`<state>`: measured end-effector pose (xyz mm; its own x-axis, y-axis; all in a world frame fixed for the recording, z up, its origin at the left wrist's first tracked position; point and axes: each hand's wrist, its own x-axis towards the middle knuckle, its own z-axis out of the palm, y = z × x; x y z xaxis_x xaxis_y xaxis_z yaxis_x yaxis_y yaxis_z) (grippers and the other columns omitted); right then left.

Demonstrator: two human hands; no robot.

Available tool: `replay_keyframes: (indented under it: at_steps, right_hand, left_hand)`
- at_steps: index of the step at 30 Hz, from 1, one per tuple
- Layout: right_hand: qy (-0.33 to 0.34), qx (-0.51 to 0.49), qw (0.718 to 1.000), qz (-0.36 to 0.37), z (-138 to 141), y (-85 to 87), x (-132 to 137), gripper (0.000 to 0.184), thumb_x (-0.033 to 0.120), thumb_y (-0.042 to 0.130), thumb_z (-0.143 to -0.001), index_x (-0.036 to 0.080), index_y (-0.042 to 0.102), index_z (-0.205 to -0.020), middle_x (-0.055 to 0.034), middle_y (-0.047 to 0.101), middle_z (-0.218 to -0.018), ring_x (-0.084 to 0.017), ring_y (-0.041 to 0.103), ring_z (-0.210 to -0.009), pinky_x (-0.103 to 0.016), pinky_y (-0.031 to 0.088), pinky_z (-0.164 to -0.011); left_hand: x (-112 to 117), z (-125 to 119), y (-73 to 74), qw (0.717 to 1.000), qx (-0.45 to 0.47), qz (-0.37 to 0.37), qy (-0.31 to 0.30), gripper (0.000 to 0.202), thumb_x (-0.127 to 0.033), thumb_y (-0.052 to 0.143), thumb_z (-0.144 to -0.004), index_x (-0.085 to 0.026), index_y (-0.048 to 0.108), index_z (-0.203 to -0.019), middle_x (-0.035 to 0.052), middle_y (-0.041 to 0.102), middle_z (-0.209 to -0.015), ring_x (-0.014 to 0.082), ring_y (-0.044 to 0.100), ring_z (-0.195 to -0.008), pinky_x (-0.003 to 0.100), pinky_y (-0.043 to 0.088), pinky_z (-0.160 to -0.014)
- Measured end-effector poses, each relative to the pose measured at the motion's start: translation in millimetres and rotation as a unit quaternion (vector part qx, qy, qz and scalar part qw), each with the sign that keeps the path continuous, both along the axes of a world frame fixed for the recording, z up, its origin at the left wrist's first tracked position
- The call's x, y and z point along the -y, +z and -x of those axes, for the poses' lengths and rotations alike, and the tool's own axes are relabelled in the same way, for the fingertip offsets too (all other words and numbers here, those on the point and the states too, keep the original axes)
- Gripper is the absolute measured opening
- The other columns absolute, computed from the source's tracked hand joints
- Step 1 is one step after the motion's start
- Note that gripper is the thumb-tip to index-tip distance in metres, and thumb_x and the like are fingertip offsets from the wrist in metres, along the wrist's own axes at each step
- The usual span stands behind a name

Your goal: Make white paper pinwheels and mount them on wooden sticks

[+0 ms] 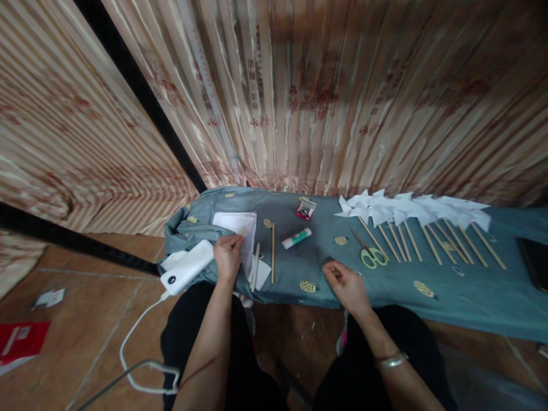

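Note:
My left hand [228, 257] rests at the left side of a stack of white paper sheets [233, 221], with thumb and fingers pinched together. Whether a sheet is between them cannot be made out. Over the near edge of the cloth, my right hand [347, 286] is closed with curled fingers; a small dark patch shows at its fingertips, too unclear to name. Beside the stack lie a white pen-like stick [256, 267], a small paper piece [264, 275] and a wooden stick [273, 254]. Between the hands lies a glue stick [296, 238]. Green-handled scissors [370, 254] lie right of my right hand.
A small open red box [305, 209] stands at the back of the grey-green cloth [462, 291]. Several white paper pinwheels [411, 208] on wooden sticks lie in a row to the right. A white power bank [190, 267] with a cable lies left; a dark object [534, 262] lies far right.

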<state>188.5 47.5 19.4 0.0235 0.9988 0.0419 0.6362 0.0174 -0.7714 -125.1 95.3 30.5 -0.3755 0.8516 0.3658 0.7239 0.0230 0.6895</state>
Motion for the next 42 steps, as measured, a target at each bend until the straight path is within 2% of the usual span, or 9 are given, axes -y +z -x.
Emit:
replay_keyframes:
  at_steps: [9, 14, 19, 23, 27, 31, 35, 39, 42]
  right_hand:
    - [0.005, -0.014, 1.0, -0.004, 1, 0.6, 3, 0.027, 0.041, 0.049, -0.085, 0.021, 0.067, -0.088, -0.0052, 0.073, -0.078, -0.021, 0.068, -0.071, -0.033, 0.051, -0.07]
    - [-0.029, -0.007, 0.996, -0.089, -3, 12.2, 12, 0.034, 0.04, 0.048, -0.089, 0.019, 0.065, -0.109, -0.0101, 0.07, -0.102, -0.021, 0.066, -0.083, -0.035, 0.052, -0.08]
    - [0.043, 0.052, 0.984, -0.167, -23, 24.7, 30, 0.047, 0.038, 0.06, -0.085, 0.022, 0.054, -0.129, -0.0119, 0.053, -0.138, -0.028, 0.048, -0.127, -0.046, 0.04, -0.105]
    - [0.113, 0.043, 0.981, -0.15, -41, 21.6, 41, 0.019, 0.032, 0.061, -0.086, 0.024, 0.067, -0.102, -0.0097, 0.058, -0.132, -0.027, 0.051, -0.123, -0.048, 0.04, -0.103]
    - [0.111, -0.012, 0.988, -0.105, -50, 13.0, 42, 0.013, 0.032, 0.058, -0.088, 0.025, 0.068, -0.085, -0.0064, 0.071, -0.108, -0.024, 0.063, -0.105, -0.045, 0.045, -0.096]
    - [0.084, -0.044, 0.991, -0.092, -48, 3.7, 30, 0.014, 0.033, 0.059, -0.087, 0.024, 0.069, -0.085, -0.0059, 0.073, -0.098, -0.023, 0.066, -0.097, -0.042, 0.047, -0.093]
    - [0.05, -0.044, 0.995, -0.07, -46, -2.2, 9, 0.014, 0.032, 0.061, -0.082, 0.022, 0.07, -0.084, -0.0066, 0.074, -0.098, -0.024, 0.067, -0.094, -0.04, 0.049, -0.089]
    - [0.05, -0.007, 0.998, -0.027, -46, 1.2, -13, 0.015, 0.032, 0.059, -0.082, 0.023, 0.07, -0.08, -0.0016, 0.073, -0.076, -0.02, 0.067, -0.07, -0.033, 0.052, -0.071]
    - [0.048, 0.03, 0.997, -0.061, -44, 2.7, -24, 0.013, 0.03, 0.06, -0.081, 0.024, 0.071, -0.077, -0.0031, 0.074, -0.086, -0.023, 0.068, -0.083, -0.036, 0.052, -0.08]
  left_hand:
    - [14, -14, 28.6, 0.996, 0.056, -0.068, -0.004, 0.018, -0.029, 0.06, -0.08, -0.021, 0.075, -0.075, 0.0043, 0.075, -0.082, 0.0238, 0.065, -0.089, 0.038, 0.046, -0.091]
    - [47, -66, 47.3, 0.987, 0.004, -0.094, -0.134, 0.017, -0.029, 0.06, -0.085, -0.022, 0.076, -0.082, 0.0061, 0.074, -0.084, 0.0234, 0.064, -0.089, 0.038, 0.043, -0.089]
    - [82, -144, 28.7, 0.952, -0.003, -0.05, -0.302, 0.016, -0.026, 0.058, -0.089, -0.023, 0.074, -0.088, 0.006, 0.074, -0.082, 0.022, 0.065, -0.085, 0.037, 0.044, -0.082]
    - [91, -180, 8.6, 0.933, 0.003, -0.028, -0.359, 0.02, -0.027, 0.054, -0.092, -0.02, 0.072, -0.091, 0.0054, 0.073, -0.083, 0.0199, 0.066, -0.082, 0.036, 0.046, -0.079]
    - [87, -181, 2.4, 0.929, -0.004, -0.027, -0.368, 0.023, -0.032, 0.053, -0.092, -0.02, 0.067, -0.107, 0.0061, 0.073, -0.091, 0.02, 0.066, -0.085, 0.037, 0.049, -0.081]
    - [91, -166, 5.1, 0.934, -0.054, -0.04, -0.35, 0.043, -0.031, 0.056, -0.091, -0.019, 0.051, -0.131, 0.0116, 0.066, -0.117, 0.0252, 0.057, -0.112, 0.045, 0.047, -0.093]
    - [101, -152, 1.4, 0.916, -0.121, -0.025, -0.382, 0.042, -0.02, 0.048, -0.093, -0.021, 0.046, -0.135, 0.0129, 0.054, -0.135, 0.0273, 0.044, -0.13, 0.05, 0.042, -0.103]
    - [96, -147, -7.6, 0.915, -0.129, -0.003, -0.382, 0.046, -0.018, 0.044, -0.093, -0.019, 0.04, -0.139, 0.015, 0.048, -0.141, 0.0273, 0.04, -0.134, 0.052, 0.041, -0.105]
    - [89, -145, -9.9, 0.914, -0.143, 0.004, -0.38, 0.045, -0.016, 0.044, -0.092, -0.016, 0.041, -0.137, 0.016, 0.049, -0.14, 0.0276, 0.04, -0.135, 0.052, 0.04, -0.106]
